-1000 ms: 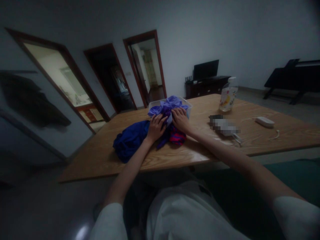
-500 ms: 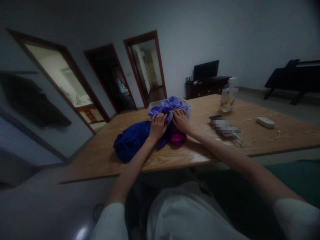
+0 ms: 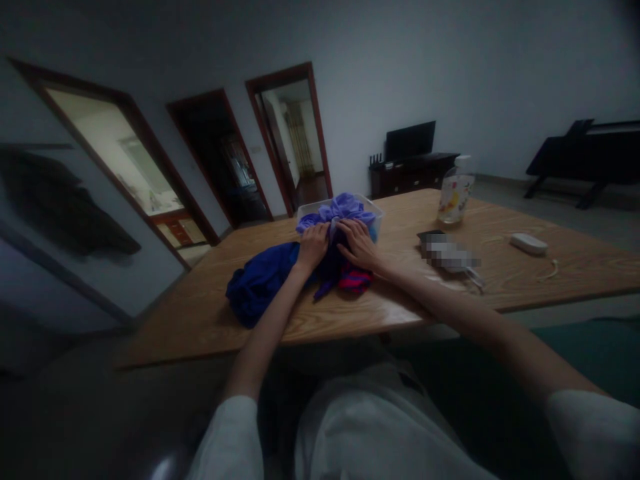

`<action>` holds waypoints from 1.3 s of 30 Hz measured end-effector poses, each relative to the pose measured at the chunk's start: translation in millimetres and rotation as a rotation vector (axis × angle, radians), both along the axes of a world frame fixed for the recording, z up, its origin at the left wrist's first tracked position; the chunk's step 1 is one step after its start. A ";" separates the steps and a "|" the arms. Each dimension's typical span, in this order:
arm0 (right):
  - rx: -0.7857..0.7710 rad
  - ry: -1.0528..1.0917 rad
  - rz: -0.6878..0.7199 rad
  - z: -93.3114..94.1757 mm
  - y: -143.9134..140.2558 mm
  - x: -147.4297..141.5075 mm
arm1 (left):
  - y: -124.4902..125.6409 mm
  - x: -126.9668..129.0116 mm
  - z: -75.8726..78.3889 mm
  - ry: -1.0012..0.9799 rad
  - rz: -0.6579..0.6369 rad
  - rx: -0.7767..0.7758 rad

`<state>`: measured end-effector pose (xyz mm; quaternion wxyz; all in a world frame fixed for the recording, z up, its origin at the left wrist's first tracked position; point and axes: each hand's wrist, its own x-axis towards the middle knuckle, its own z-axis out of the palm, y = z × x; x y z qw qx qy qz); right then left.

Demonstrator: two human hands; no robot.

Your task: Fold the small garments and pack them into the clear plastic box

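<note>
A clear plastic box [image 3: 376, 215] stands on the wooden table [image 3: 400, 300], filled with light purple cloth [image 3: 340, 208]. In front of it lies a dark blue garment [image 3: 260, 280] and a red-and-blue striped piece [image 3: 356, 280]. My left hand [image 3: 313, 244] rests on the cloth at the box's front left. My right hand [image 3: 357, 244] lies with fingers spread on a dark cloth between the box and the striped piece. Whether either hand grips cloth is hard to tell in the dim light.
A clear pump bottle [image 3: 454, 192] stands behind to the right. A dark flat object [image 3: 445, 252], a white device [image 3: 529, 243] and a cord [image 3: 550, 272] lie on the table's right half. Doorways, a TV cabinet [image 3: 413, 170] and a dark piano [image 3: 585, 157] line the room.
Both hands have shifted slightly. My right hand has opened its fingers and moved down onto a dark cloth in front of the box; the left hand slid a little upward.
</note>
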<state>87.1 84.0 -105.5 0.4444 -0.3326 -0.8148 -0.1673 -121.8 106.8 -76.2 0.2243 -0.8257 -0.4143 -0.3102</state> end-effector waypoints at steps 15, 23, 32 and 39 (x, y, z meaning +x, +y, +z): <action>0.056 -0.202 -0.074 3.8 19.2 12.6 | 1.1 -6.7 -10.3 -0.109 -0.011 0.001; -0.019 -0.115 -0.078 16.1 31.4 11.7 | -12.9 -21.6 -7.0 0.000 -0.170 -0.048; -0.024 -0.022 -0.009 15.8 32.7 12.2 | -6.6 -14.7 -14.2 -0.047 -0.102 0.018; -0.052 0.014 0.027 16.6 17.9 10.4 | -6.6 -7.8 -14.0 -0.138 -0.020 0.018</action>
